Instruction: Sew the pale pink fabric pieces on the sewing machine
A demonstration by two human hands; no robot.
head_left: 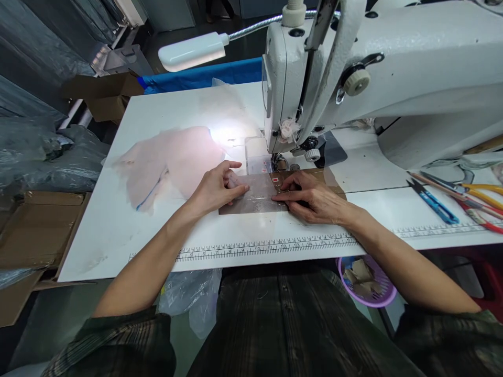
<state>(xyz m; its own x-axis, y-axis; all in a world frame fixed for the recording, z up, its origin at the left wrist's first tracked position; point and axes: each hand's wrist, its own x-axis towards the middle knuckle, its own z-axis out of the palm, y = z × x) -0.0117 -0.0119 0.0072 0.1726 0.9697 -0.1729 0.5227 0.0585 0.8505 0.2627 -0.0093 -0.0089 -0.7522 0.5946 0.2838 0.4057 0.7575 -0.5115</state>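
My left hand [216,187] rests left of the needle, its thumb and index finger apart around a crumpled bit of pale sheer fabric [234,180]. My right hand [310,199] lies just in front of the presser foot [280,163], fingertips stretched out and pressing down. Between the hands is a thin, see-through layer [257,191] over a brown plate [332,180]; I cannot tell where the fabric ends. A small red-and-white mark [275,179] shows near the right fingers. The white sewing machine [281,78] stands over the plate.
Pale pink sheer fabric [176,157] with a blue line spreads across the table's left. A lamp [192,51] lights it. At the right lie blue thread snips [432,201] and several other tools. A ruler strip [255,248] runs along the front edge; a purple basket [369,301] stands below.
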